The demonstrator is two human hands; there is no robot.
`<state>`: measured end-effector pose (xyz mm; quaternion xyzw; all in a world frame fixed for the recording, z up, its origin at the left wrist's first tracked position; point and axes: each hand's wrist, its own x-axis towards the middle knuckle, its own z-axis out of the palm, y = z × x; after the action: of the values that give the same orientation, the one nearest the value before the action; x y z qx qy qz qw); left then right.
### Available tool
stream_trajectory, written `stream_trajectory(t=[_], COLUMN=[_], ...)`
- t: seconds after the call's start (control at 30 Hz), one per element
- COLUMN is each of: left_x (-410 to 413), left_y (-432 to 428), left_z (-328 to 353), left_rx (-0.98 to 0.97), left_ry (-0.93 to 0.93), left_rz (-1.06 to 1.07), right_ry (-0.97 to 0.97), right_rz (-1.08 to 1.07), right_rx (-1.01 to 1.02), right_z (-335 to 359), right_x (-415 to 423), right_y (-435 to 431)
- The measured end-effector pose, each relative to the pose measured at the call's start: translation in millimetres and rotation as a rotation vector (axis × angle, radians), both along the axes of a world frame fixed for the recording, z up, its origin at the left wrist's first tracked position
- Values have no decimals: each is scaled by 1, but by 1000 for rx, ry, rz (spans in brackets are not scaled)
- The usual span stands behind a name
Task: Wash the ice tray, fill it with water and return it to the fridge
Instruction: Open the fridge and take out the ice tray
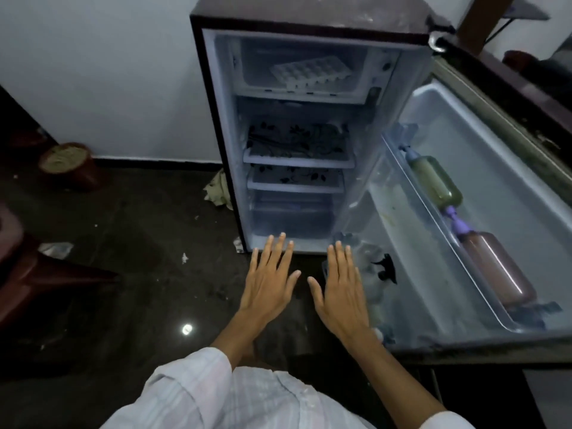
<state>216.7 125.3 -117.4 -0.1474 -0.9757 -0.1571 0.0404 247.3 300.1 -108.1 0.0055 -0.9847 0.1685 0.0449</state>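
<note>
A small dark fridge (pixel 213 97) stands open against the white wall. A white ice tray (pixel 309 72) lies tilted in the top freezer compartment. My left hand (pixel 269 283) and my right hand (pixel 340 289) are held out flat, palms down, fingers apart, side by side low in front of the fridge's bottom edge. Neither hand holds anything, and both are far below the ice tray.
The fridge door (pixel 458 218) swings wide to the right, with two bottles (pixel 436 181) lying in its shelf. Patterned shelves (pixel 297 144) fill the fridge's middle. A brown pot (pixel 66 165) and dark red furniture (pixel 37 274) stand at the left on the dark littered floor.
</note>
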Motion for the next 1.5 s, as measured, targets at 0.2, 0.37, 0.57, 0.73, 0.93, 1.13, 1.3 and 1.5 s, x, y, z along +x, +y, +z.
stream_trajectory(t=[0.2, 0.37, 0.57, 0.73, 0.93, 1.13, 1.3, 1.5], left_x=[-104, -192, -285, -350, -423, -476, -495, -511], left_y=[-34, -48, -41, -19, 14, 32, 34, 31], left_z=[30, 66, 97, 109, 111, 106, 112, 110], left_rx=[1, 49, 131, 206, 446, 617, 716, 834], left_ry=[72, 134, 198, 173, 118, 44, -77, -97], left_rz=[19, -7, -1, 61, 187, 469, 596, 627], right_ry=[81, 128, 155, 186, 178, 141, 73, 133], right_rz=[-4, -31, -33, 2, 53, 140, 172, 154], right_rx=[1, 23, 26, 66, 110, 166, 151, 90], right_z=[27, 55, 84, 95, 95, 86, 76, 65], right_x=[-104, -191, -287, -368, -450, -494, -514, -519], right_y=[-29, -39, -33, -11, 15, 23, 18, 15])
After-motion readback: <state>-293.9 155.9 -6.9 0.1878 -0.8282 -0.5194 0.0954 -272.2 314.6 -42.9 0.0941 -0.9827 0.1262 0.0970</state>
